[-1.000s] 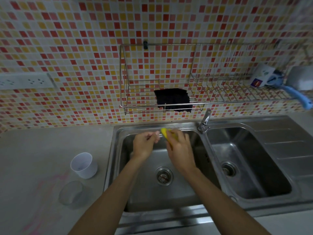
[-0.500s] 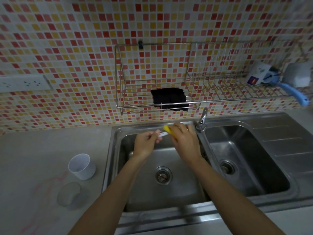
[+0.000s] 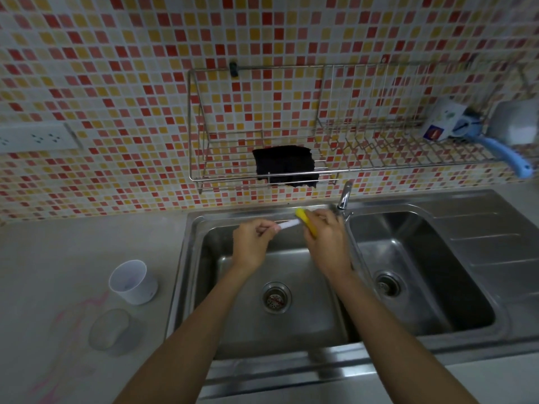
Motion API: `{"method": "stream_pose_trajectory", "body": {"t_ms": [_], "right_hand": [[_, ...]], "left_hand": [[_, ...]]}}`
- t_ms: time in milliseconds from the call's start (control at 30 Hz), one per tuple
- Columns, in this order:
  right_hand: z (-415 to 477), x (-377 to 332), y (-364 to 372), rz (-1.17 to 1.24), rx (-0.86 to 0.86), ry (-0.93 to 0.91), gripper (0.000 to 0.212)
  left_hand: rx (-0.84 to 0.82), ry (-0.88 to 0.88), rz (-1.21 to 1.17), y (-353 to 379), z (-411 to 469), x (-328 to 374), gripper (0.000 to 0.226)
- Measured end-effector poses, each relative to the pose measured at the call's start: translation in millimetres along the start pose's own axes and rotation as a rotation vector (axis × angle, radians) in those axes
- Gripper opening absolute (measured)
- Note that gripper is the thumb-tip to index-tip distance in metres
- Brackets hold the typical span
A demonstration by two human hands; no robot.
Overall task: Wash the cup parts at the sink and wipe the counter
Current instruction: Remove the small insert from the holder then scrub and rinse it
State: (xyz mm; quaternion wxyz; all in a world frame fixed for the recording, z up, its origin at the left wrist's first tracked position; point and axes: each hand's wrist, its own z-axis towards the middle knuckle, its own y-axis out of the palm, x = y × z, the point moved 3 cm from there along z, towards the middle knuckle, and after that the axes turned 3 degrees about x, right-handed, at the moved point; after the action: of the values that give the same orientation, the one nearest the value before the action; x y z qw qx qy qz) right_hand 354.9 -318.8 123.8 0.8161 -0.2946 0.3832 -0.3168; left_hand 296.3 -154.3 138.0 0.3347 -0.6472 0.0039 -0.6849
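Note:
Over the left basin of the steel sink (image 3: 204, 287), my left hand (image 3: 252, 246) pinches one end of a thin white straw (image 3: 287, 225). My right hand (image 3: 328, 243) grips a yellow sponge (image 3: 304, 221) wrapped around the straw's other end. A white cup (image 3: 132, 282) stands open side up on the grey counter (image 3: 73, 243) left of the sink. In front of it lies a clear domed lid (image 3: 109, 329). Pink smears (image 3: 87, 309) mark the counter around them.
A faucet (image 3: 344, 196) stands between the two basins. The right basin (image 3: 414, 275) and a ribbed drainboard (image 3: 495, 246) lie to the right. A wall wire rack (image 3: 262, 158) holds a black cloth (image 3: 284, 166), a blue brush (image 3: 504, 154) and containers. A socket strip (image 3: 35, 138) is at left.
My right hand with the sponge has slid right along the straw, away from my left hand, baring more of the white straw between them. The view has tilted slightly.

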Motion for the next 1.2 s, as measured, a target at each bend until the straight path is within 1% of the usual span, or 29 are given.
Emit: {"method": "stream_pose_trajectory", "body": {"t_ms": [33, 133, 167, 200, 267, 300, 333, 400, 433, 533, 600, 633, 667, 700, 767, 800, 833, 933, 1067, 1133, 1200], "right_hand": [[-7, -6, 2, 0.007, -0.002, -0.005, 0.046], [-28, -22, 9, 0.023, -0.047, -0.137, 0.054], [-28, -17, 10, 0.031, -0.040, -0.126, 0.055], [-26, -7, 10, 0.038, -0.023, -0.066, 0.055], [-23, 14, 10, 0.056, 0.026, 0.112, 0.053], [-25, 17, 11, 0.066, 0.042, 0.156, 0.052], [-28, 15, 13, 0.066, 0.040, 0.141, 0.052], [-37, 6, 17, 0.069, 0.023, 0.021, 0.051], [-40, 7, 17, 0.078, 0.029, -0.005, 0.050], [-36, 35, 16, 0.110, 0.077, 0.135, 0.049], [-37, 55, 22, 0.080, 0.021, 0.130, 0.051], [-37, 65, 25, 0.058, -0.010, 0.113, 0.050], [-35, 79, 27, 0.049, -0.023, 0.140, 0.047], [-29, 96, 28, 0.050, -0.014, 0.213, 0.042], [-11, 134, 31, 0.042, -0.004, 0.436, 0.029], [0, 150, 34, 0.041, -0.017, 0.512, 0.025], [10, 164, 38, 0.055, -0.033, 0.541, 0.021], [30, 186, 52, 0.095, -0.114, 0.529, 0.016], [36, 195, 63, 0.182, -0.200, 0.528, 0.027], [35, 194, 62, 0.202, -0.258, 0.460, 0.029], [32, 192, 61, 0.258, -0.367, 0.392, 0.031]], "left_hand": [[0.002, -0.030, -0.025, 4, 0, -1, 0.012], [-0.001, -0.104, -0.084, 18, -1, -7, 0.009], [0.000, -0.130, -0.123, 22, -1, -9, 0.008], [0.002, -0.154, -0.157, 27, -2, -11, 0.008], [0.017, -0.209, -0.196, 37, -3, -12, 0.013], [0.029, -0.232, -0.204, 43, -3, -11, 0.016], [0.043, -0.252, -0.204, 49, -3, -10, 0.018], [0.056, -0.272, -0.201, 59, -1, -8, 0.018], [0.052, -0.274, -0.209, 65, 0, -7, 0.018], [0.029, -0.254, -0.176, 80, 3, -8, 0.016], [0.056, -0.205, -0.081, 88, 5, -9, 0.015], [0.067, -0.179, -0.024, 92, 6, -10, 0.013], [0.057, -0.147, 0.024, 98, 9, -9, 0.010], [0.021, -0.109, 0.062, 104, 12, -7, 0.007], [-0.074, -0.029, 0.111, 121, 19, 3, 0.007], [-0.106, -0.001, 0.120, 130, 24, 7, 0.008], [-0.123, 0.010, 0.119, 139, 28, 10, 0.009], [-0.129, -0.023, 0.100, 161, 37, 15, 0.009], [-0.132, 0.001, 0.068, 176, 41, 16, 0.010], [-0.119, -0.004, 0.055, 180, 41, 14, 0.012], [-0.101, -0.017, 0.047, 181, 43, 11, 0.013]]}}
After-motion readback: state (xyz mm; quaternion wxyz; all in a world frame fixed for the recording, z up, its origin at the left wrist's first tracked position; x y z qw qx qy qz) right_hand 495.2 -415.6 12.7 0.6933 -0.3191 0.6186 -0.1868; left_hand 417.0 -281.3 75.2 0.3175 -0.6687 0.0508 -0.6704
